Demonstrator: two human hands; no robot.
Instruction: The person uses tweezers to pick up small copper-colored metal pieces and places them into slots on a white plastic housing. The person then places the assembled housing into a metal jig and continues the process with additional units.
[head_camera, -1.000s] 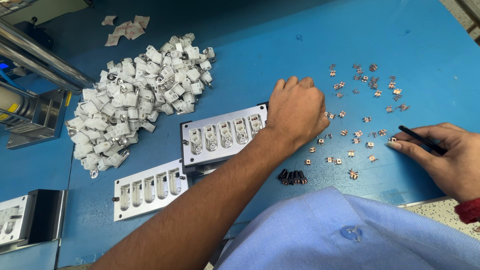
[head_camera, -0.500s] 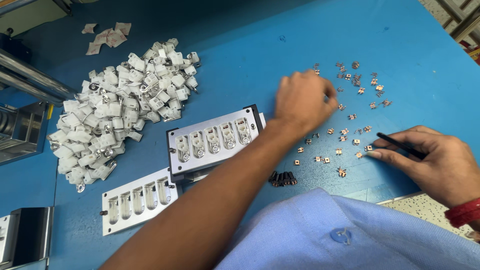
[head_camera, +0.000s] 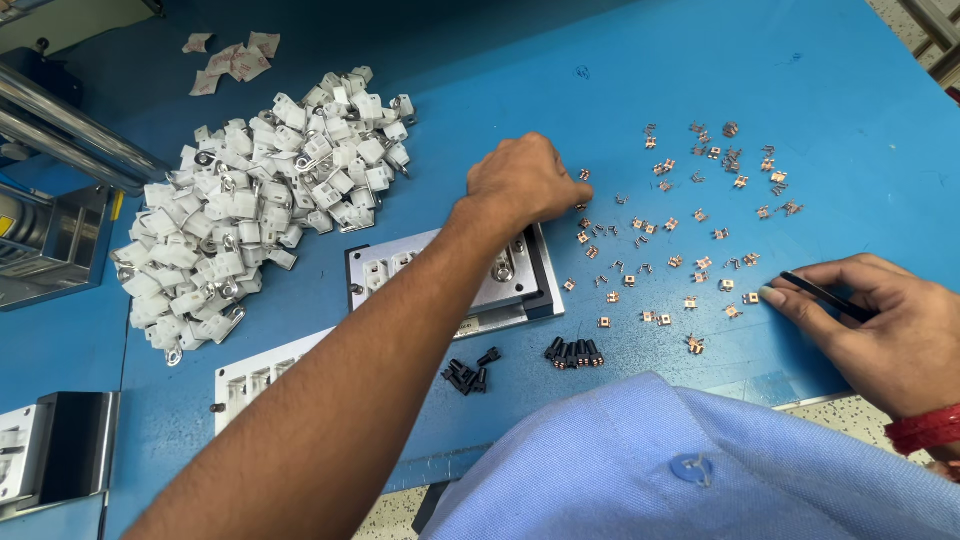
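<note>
Copper clips (head_camera: 690, 262) scattered; left hand (head_camera: 522, 182) curled over some, grasp hidden; right hand (head_camera: 880, 320) pinching black tweezers (head_camera: 822, 295).

Bright, even light from above. Soft shadows cast under left hand (head_camera: 525, 180) and white pile (head_camera: 255, 190). Upper left of frame darker. Shiny glare seen on metal bars (head_camera: 70, 130). Picture mostly sharp; shirt (head_camera: 700, 470) at bottom blurred.

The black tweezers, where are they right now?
In the head view the black tweezers lie in the right hand at the right edge of the blue table, tips beside the scattered copper clips.
</note>
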